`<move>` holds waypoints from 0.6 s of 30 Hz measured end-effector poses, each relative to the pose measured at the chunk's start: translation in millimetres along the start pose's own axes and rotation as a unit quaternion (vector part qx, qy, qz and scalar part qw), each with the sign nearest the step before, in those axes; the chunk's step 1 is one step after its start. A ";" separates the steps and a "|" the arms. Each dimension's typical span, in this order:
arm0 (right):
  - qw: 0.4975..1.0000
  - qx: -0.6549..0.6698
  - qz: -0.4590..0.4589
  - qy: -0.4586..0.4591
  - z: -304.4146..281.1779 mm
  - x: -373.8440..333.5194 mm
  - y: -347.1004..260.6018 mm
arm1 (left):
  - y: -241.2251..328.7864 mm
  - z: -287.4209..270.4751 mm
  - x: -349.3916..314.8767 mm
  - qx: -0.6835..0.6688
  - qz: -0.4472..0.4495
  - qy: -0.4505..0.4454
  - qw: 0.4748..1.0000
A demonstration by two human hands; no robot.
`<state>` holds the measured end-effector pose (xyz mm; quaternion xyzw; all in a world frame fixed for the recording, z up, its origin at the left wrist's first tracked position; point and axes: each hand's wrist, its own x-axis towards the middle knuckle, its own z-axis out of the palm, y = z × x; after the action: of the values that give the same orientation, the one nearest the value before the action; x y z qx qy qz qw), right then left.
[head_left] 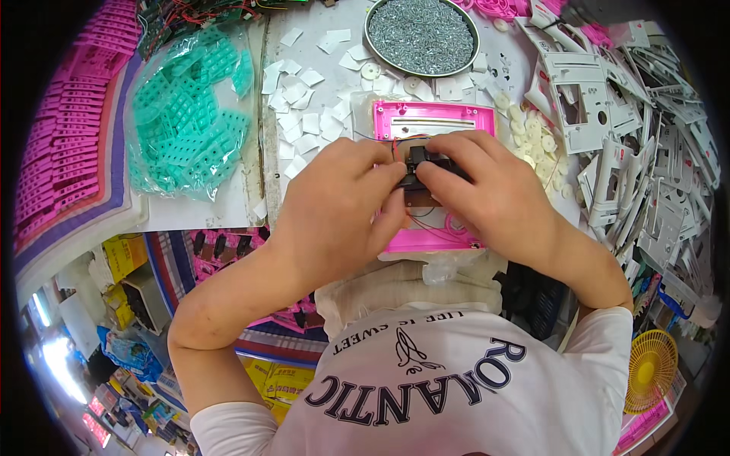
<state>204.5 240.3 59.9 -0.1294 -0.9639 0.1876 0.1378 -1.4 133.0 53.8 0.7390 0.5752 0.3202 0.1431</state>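
Observation:
At the table's front edge lies a pink plastic casing point(435, 241), with a brown circuit board point(420, 199) across its middle and thin red and dark wires around it. Both hands meet over the board at a small black plastic part point(416, 157). My left hand point(338, 194) has its thumb and fingers closed against the part's left side. From the right, my right hand point(490, 186) curls over the same part, thumb pressing on it. The hands hide much of the board and the part's outline.
Beyond the casing stands a round metal bowl point(423, 74) of small screws. White square pads point(300, 99) and cream discs point(532, 137) lie around. A clear bag of green rubber keypads point(190, 125) is left, stacked pink panels point(65, 137) farther left, and white plastic panels point(608, 99) right.

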 end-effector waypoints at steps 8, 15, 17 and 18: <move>0.995 -0.083 -0.032 0.043 2.8 -3.8 -6.1 | -14.0 -0.3 26.6 -0.137 -0.144 -0.091 0.976; 0.993 -0.115 -0.006 0.020 -1.4 -2.3 -16.3 | -17.0 1.9 34.7 -0.104 -0.120 -0.118 0.980; 0.994 -0.107 0.000 -0.002 -2.1 -1.9 -15.3 | -23.9 2.1 38.1 -0.113 -0.124 -0.139 0.976; 0.995 -0.099 0.002 -0.019 -3.0 -0.6 -12.8 | -27.8 2.5 40.5 -0.118 -0.126 -0.150 0.974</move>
<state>203.5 229.6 67.5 -0.1410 -0.9799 0.0936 0.1053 -15.4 179.8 48.4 0.6781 0.5937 0.2511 0.3529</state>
